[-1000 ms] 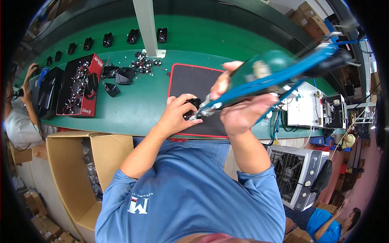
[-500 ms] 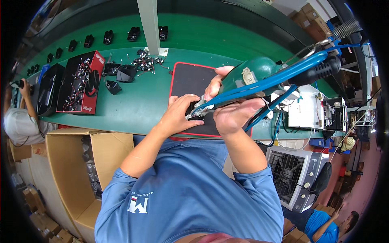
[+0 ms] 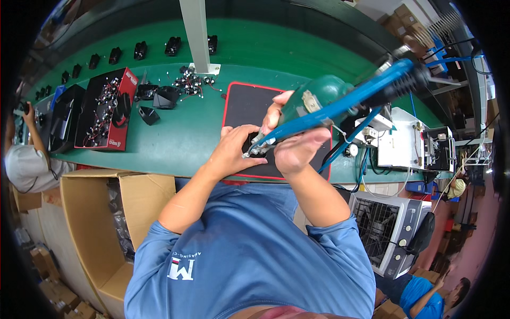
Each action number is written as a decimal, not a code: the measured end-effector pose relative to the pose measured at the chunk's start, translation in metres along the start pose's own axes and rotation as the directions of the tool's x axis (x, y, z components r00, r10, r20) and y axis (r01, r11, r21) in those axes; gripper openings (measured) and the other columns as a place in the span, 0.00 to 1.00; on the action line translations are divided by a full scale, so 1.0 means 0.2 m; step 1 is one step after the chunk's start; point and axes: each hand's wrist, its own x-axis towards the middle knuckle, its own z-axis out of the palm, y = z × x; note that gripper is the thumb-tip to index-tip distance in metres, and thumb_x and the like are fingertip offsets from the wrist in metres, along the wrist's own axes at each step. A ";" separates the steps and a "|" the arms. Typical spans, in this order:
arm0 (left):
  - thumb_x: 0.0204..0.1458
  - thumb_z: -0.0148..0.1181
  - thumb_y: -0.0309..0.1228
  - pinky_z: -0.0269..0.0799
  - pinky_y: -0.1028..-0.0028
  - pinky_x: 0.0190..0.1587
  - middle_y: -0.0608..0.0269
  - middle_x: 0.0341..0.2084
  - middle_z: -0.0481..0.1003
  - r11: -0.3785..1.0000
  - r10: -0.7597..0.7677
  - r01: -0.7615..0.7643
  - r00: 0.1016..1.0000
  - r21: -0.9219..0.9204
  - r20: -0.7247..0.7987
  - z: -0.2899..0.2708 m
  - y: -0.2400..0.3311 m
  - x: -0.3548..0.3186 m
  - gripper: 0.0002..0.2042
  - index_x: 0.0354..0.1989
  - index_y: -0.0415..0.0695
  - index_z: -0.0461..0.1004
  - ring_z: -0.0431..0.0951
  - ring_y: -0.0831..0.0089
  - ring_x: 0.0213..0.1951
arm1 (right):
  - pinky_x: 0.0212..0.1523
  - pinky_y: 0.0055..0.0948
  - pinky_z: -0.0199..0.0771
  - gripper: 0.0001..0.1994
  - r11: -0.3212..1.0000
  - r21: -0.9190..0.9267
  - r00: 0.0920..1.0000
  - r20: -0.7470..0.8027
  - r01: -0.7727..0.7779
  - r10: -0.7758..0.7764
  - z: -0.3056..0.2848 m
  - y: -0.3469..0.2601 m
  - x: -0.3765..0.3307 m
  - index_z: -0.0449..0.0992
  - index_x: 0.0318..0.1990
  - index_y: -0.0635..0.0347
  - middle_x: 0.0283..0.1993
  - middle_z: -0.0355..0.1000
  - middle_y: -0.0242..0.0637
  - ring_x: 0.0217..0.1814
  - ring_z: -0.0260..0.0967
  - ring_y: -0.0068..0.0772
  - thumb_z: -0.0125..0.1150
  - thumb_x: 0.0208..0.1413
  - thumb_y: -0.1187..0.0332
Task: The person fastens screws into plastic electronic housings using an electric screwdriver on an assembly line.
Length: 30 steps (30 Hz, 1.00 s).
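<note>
My right hand [image 3: 297, 151] is closed around a green power screwdriver [image 3: 324, 93] that hangs tilted, with blue hoses [image 3: 366, 93] running along it. Its metal nose points down and left, to my left hand. My left hand [image 3: 228, 151] curls around a small black part [image 3: 256, 151], fingers on the far side and thumb on the near side. The driver's tip meets or nearly touches that part; the fingers and nose hide most of it. Both hands are over a black mat with a red border [image 3: 249, 103].
On the green bench, left of the mat, are black housings [image 3: 166, 97], a heap of small wired parts [image 3: 191, 82] and a red box [image 3: 121, 106]. A grey post [image 3: 196, 37] stands behind. White equipment [image 3: 398, 138] is at right. A cardboard box [image 3: 146, 207] and other people are nearby.
The screwdriver and my right hand have shifted slightly left, and its rear end has swung left and down, with the spring above blurred. My left hand stays nearly still.
</note>
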 end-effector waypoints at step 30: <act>0.49 0.73 0.31 0.67 0.53 0.58 0.55 0.58 0.74 0.858 0.296 -0.186 0.941 0.479 -0.165 -0.28 -0.34 0.75 0.29 0.62 0.47 0.73 0.71 0.53 0.61 | 0.48 0.41 0.78 0.13 0.596 -0.728 0.934 0.335 0.339 -0.122 -0.22 0.12 -0.22 0.79 0.45 0.63 0.46 0.77 0.46 0.46 0.76 0.49 0.72 0.52 0.73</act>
